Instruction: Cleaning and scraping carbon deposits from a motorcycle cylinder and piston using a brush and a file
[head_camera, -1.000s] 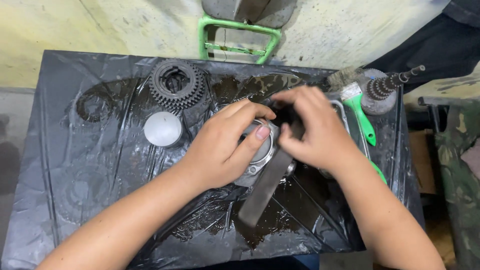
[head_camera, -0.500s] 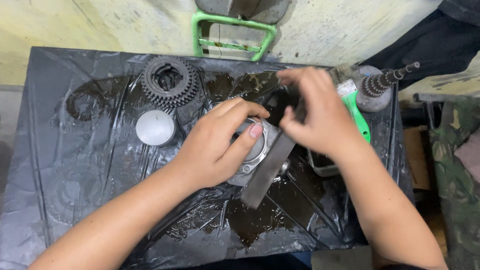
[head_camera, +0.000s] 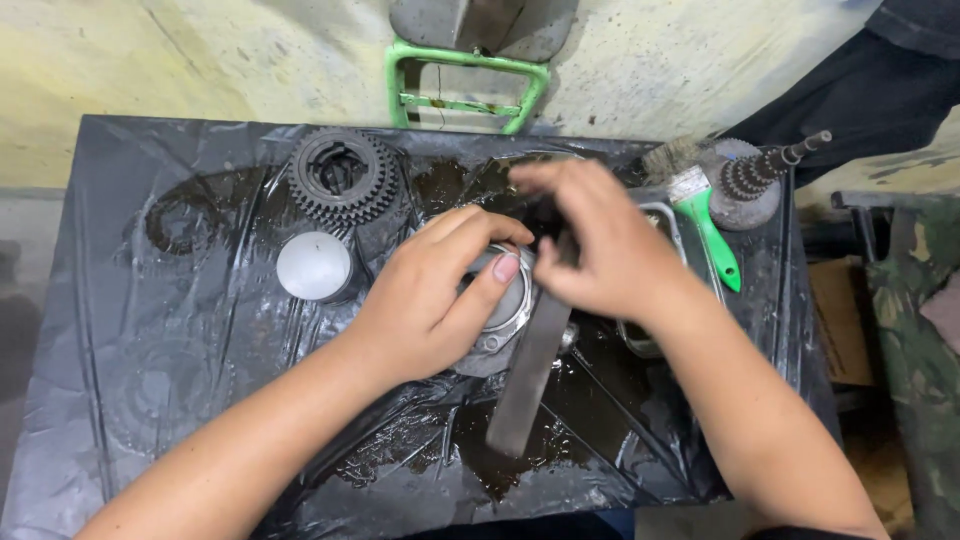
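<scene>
My left hand is clamped over a round grey metal part in the middle of the table, thumb pressed on its top. My right hand grips the upper end of a long flat grey metal bar that slants down toward me beside the part. The fingers of the right hand are blurred. The lower end of the bar rests over a dark oily patch. Most of the metal part is hidden under my left hand.
A black plastic sheet covers the table, wet with oil. A stack of dark gears and a round silver cap lie at the back left. A green-handled brush, a geared shaft and a metal tray sit right. A green frame stands behind.
My right hand has lifted and shifted along the top of the bar, and the bar's angle has changed slightly. My left hand has stayed on the metal part.
</scene>
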